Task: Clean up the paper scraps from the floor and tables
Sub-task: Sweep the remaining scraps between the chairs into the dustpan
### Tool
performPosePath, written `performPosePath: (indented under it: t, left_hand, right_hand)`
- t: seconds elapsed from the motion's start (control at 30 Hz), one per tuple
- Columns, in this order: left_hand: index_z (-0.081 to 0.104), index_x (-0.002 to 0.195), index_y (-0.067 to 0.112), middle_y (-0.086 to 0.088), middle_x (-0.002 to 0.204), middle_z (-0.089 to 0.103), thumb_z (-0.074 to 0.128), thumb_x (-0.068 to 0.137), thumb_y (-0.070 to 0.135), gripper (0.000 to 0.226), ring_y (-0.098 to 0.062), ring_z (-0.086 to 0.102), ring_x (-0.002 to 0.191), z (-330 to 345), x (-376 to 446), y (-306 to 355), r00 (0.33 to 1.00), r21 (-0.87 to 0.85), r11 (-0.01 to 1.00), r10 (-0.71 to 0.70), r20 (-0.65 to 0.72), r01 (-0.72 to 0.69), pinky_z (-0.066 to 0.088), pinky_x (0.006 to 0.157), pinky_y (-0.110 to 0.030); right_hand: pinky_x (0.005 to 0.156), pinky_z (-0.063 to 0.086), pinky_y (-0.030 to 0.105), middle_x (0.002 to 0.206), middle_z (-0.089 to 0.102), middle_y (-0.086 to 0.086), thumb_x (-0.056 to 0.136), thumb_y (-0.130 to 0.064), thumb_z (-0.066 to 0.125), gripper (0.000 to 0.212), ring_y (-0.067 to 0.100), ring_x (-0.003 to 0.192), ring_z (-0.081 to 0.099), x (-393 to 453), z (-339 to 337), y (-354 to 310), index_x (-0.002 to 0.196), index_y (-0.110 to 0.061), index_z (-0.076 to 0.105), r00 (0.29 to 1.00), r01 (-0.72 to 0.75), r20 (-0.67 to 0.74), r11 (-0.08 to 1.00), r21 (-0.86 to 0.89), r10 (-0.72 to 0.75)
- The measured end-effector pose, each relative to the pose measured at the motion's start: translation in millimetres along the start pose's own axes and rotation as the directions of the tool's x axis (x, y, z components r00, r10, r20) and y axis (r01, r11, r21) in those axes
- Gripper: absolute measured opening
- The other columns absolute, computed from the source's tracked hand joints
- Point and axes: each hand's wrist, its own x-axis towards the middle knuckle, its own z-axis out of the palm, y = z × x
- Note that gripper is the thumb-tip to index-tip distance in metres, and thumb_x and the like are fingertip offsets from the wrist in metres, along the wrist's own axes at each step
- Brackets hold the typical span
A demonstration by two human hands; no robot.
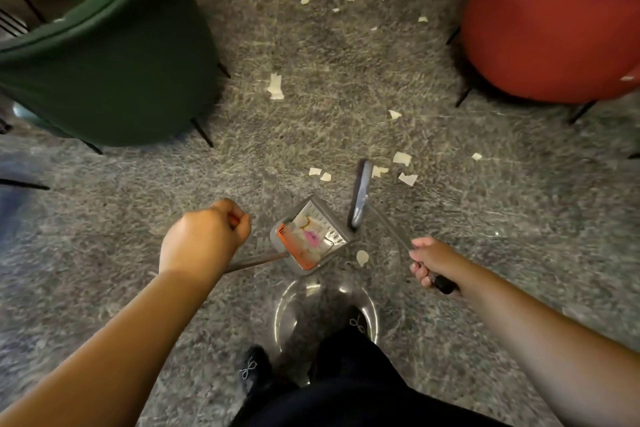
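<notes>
A big green chair point(114, 55) stands on the left of the grey carpet point(311, 55). A red chair point(554, 21) stands on the right.

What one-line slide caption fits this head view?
Left hand holds dustpan, right hand sweeps brush toward paper scraps on the floor.

Two chairs stand on the floor, one green chair point(114, 55) and one red chair point(554, 21). One dustpan point(310, 241), one broom point(360, 198) and two hands, left hand point(202, 239) and right hand point(433, 262), show. Roughly two dozen paper scraps point(275, 87) lie scattered; the far ones are too small for an exact count.
</notes>
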Motion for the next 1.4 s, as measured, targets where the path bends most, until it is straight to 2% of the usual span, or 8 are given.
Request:
performPosePath:
  t: [0.2, 0.37, 0.5, 0.6, 0.77, 0.97, 1.17, 1.4]
  left_hand:
    - [0.064, 0.088, 0.025, -0.001, 0.076, 0.069, 0.061, 0.089, 0.044, 0.019, -0.029, 0.064, 0.077, -10.8, 13.5, 15.5, 1.000, -0.036, 0.999, 0.012, -0.009, -0.013, 0.049, 0.063, -0.032]
    - [0.059, 0.081, 0.030, 0.001, 0.067, 0.062, 0.061, 0.088, 0.046, 0.018, -0.023, 0.051, 0.064, -20.4, 23.7, 9.9, 0.998, 0.026, 0.998, 0.062, 0.013, -0.062, 0.041, 0.055, -0.029]
    - [0.063, 0.085, 0.028, -0.002, 0.068, 0.063, 0.059, 0.089, 0.048, 0.021, -0.026, 0.054, 0.066, -26.9, 28.7, -7.3, 0.994, 0.061, 0.993, 0.103, 0.040, -0.106, 0.041, 0.056, -0.029]
    - [0.063, 0.085, 0.028, -0.004, 0.075, 0.067, 0.059, 0.088, 0.047, 0.020, -0.030, 0.061, 0.074, -31.8, 28.9, -23.7, 0.990, 0.071, 0.989, 0.129, 0.056, -0.133, 0.043, 0.058, -0.030]
    - [0.064, 0.083, 0.026, -0.002, 0.073, 0.066, 0.061, 0.088, 0.046, 0.022, -0.026, 0.059, 0.067, -39.3, 27.9, -55.6, 0.985, 0.080, 0.983, 0.164, 0.051, -0.168, 0.045, 0.055, -0.030]
    - [0.062, 0.082, 0.028, 0.001, 0.072, 0.067, 0.060, 0.088, 0.047, 0.020, -0.025, 0.062, 0.070, -42.2, 27.1, -91.6, 0.988, 0.075, 0.985, 0.153, 0.031, -0.155, 0.045, 0.053, -0.028]
    - [0.064, 0.083, 0.028, 0.002, 0.068, 0.064, 0.060, 0.088, 0.047, 0.020, -0.023, 0.058, 0.065, -36.0, 28.7, -114.5, 0.994, 0.061, 0.993, 0.101, 0.034, -0.103, 0.041, 0.053, -0.026]
    - [0.063, 0.084, 0.030, 0.002, 0.071, 0.066, 0.060, 0.088, 0.046, 0.016, -0.023, 0.059, 0.066, -33.2, 43.9, -121.2, 0.991, 0.074, 0.990, 0.119, 0.055, -0.123, 0.038, 0.051, -0.025]
  right_hand:
    - [0.037, 0.032, 0.017, 0.062, 0.048, 0.011, 0.097, -0.003, 0.041, 0.039, 0.009, 0.034, 0.040, -16.4, -12.3, -9.0, 0.132, -0.021, 0.038, 0.999, 0.042, -0.026, 0.999, 0.004, -0.042]
    - [0.039, 0.031, 0.018, 0.053, 0.049, 0.009, 0.095, 0.001, 0.042, 0.033, 0.011, 0.035, 0.040, -42.7, 0.3, 2.4, 0.117, -0.022, 0.043, 0.998, 0.003, -0.065, 0.993, 0.119, 0.005]
    - [0.040, 0.030, 0.020, 0.047, 0.046, 0.008, 0.095, 0.003, 0.038, 0.022, 0.015, 0.039, 0.038, -66.6, 26.8, 22.9, 0.110, -0.010, 0.047, 0.995, -0.028, -0.091, 0.989, 0.144, 0.041]
    - [0.041, 0.029, 0.023, 0.042, 0.045, 0.009, 0.093, 0.003, 0.035, 0.020, 0.017, 0.036, 0.039, -77.1, 50.5, 40.5, 0.091, -0.012, 0.048, 0.988, -0.050, -0.142, 0.993, 0.103, 0.065]
    - [0.046, 0.030, 0.028, 0.049, 0.046, 0.012, 0.089, 0.007, 0.032, 0.019, 0.021, 0.042, 0.042, -78.2, 90.3, 56.2, 0.086, -0.004, 0.047, 0.976, -0.108, -0.184, 0.994, 0.035, 0.112]
    - [0.033, 0.035, 0.020, 0.049, 0.044, 0.012, 0.088, 0.009, 0.030, 0.022, 0.020, 0.035, 0.042, -75.3, 131.5, 42.2, 0.079, 0.003, 0.049, 0.989, -0.095, -0.106, 0.989, 0.113, 0.108]
    - [0.035, 0.030, 0.019, 0.045, 0.042, 0.006, 0.095, 0.004, 0.033, 0.018, 0.014, 0.035, 0.037, -67.3, 156.1, 16.9, 0.105, 0.001, 0.048, 0.998, -0.048, -0.022, 0.988, 0.150, 0.051]
    - [0.038, 0.034, 0.020, 0.043, 0.052, 0.006, 0.093, -0.001, 0.045, 0.046, 0.013, 0.035, 0.042, -56.3, 155.2, 4.3, 0.136, -0.018, 0.040, 0.998, -0.016, -0.064, 0.996, 0.083, 0.021]
